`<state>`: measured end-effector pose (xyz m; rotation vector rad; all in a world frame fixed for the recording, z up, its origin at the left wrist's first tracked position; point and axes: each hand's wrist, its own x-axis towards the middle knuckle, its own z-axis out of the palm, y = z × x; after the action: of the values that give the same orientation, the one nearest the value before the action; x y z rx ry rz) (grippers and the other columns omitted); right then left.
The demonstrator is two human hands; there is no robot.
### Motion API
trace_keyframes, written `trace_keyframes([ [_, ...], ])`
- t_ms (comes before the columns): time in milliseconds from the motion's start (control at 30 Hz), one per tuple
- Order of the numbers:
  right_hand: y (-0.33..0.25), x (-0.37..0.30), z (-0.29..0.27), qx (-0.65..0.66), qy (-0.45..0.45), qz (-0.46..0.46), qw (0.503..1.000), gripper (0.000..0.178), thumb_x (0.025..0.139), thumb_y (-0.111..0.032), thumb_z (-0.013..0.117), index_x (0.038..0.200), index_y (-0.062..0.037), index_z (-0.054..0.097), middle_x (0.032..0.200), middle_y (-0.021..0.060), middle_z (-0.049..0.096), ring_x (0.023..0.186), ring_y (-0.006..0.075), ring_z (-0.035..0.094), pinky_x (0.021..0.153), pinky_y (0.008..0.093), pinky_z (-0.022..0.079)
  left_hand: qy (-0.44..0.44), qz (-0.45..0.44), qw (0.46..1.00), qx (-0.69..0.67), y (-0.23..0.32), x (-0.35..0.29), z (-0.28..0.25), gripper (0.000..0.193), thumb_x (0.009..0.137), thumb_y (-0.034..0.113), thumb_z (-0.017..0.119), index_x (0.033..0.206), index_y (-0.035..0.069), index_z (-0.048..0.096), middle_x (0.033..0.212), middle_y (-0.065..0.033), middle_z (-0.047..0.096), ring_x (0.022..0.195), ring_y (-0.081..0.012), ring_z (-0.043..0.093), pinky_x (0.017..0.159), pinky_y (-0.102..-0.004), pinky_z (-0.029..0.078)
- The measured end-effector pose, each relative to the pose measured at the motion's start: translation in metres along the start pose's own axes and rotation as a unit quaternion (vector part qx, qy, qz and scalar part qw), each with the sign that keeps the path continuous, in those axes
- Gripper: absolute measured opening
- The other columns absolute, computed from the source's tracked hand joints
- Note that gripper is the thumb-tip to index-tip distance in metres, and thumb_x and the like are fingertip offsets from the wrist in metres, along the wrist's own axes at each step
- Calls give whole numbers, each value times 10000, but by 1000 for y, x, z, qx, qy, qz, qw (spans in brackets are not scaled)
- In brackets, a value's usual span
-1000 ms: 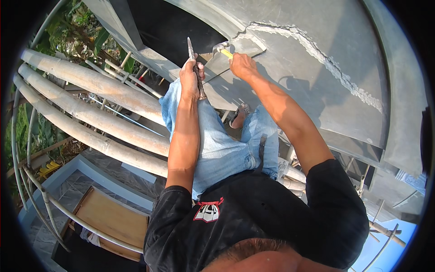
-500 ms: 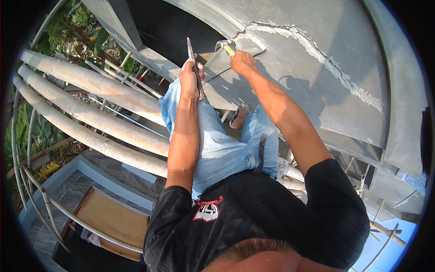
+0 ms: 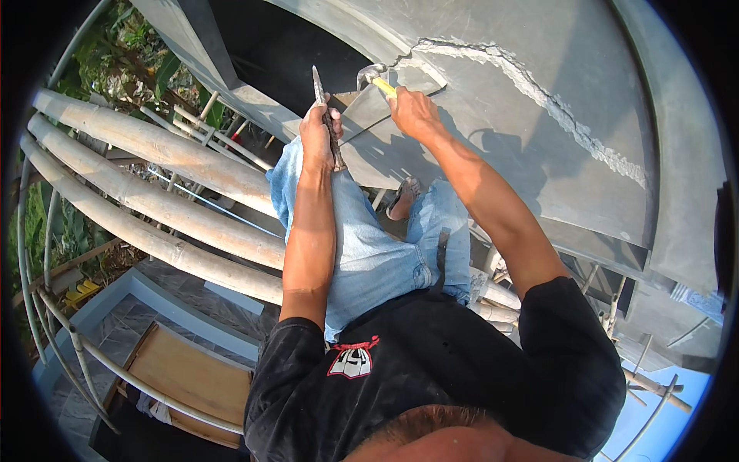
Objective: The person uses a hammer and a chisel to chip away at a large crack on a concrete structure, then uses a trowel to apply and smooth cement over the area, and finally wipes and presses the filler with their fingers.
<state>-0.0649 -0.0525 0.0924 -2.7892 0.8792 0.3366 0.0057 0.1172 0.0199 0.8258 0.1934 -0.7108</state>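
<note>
My left hand [image 3: 315,137] is wrapped round a rough, pointed metal chisel [image 3: 318,85], above my left thigh. The chisel's tip points away from me, and its lower end shows below my fingers. In my right hand [image 3: 416,114] is a hammer with a yellow handle [image 3: 385,86]. Its metal head [image 3: 369,75] lies to the right of the chisel, apart from it. Ahead and to the right spreads a grey plastered wall [image 3: 570,69]. A rough, chipped groove [image 3: 531,86] curves across the wall, with a thinner dark crack at its left end.
Thick bamboo poles [image 3: 154,196] run along my left side. Beyond the wall's edge is a dark opening [image 3: 292,50]. A tiled floor [image 3: 100,331] and a wooden panel [image 3: 188,369] lie far below at the lower left. More bamboo scaffolding [image 3: 654,385] stands at the lower right.
The hammer and my right hand have shifted slightly left, with the hammer head nearer the chisel. My left hand with the chisel has barely moved. The whole view has shifted a little.
</note>
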Motion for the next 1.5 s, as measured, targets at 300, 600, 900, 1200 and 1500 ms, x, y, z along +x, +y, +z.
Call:
trace_keyframes([
  [300,1,3,-8,-3,17,38,999,317,907,-284,541,979,1,661,965,249,664,927,423,641,790,490,513,-12,6,1000,-6,2,2,4,388,917,189,432,1236,-24,490,696,-37,547,532,-101,461,456,-246,373],
  [600,9,1,-9,10,33,34,999,340,912,-315,531,985,5,619,920,271,649,888,448,627,760,524,493,-8,11,1000,0,2,0,7,387,915,192,433,1228,-26,499,697,-33,546,532,-100,464,458,-243,382],
  [900,9,1,-13,-8,31,32,999,328,907,-297,540,972,13,626,908,275,653,885,448,634,768,516,498,-12,5,1000,1,-1,0,4,380,917,202,435,1217,-19,507,697,-32,549,532,-102,465,459,-241,382],
  [1200,5,1,-13,-21,18,7,1000,332,922,-318,516,942,-2,616,883,250,658,854,453,630,746,528,492,-6,15,1000,5,1,1,2,374,920,194,426,1215,-20,506,691,-31,548,533,-98,465,462,-238,380],
  [1500,0,0,2,-26,6,-27,999,325,903,-292,548,961,8,656,920,248,667,875,416,651,776,484,514,-8,16,1000,2,2,0,2,382,925,200,426,1227,-23,496,691,-31,543,523,-100,458,460,-244,380],
])
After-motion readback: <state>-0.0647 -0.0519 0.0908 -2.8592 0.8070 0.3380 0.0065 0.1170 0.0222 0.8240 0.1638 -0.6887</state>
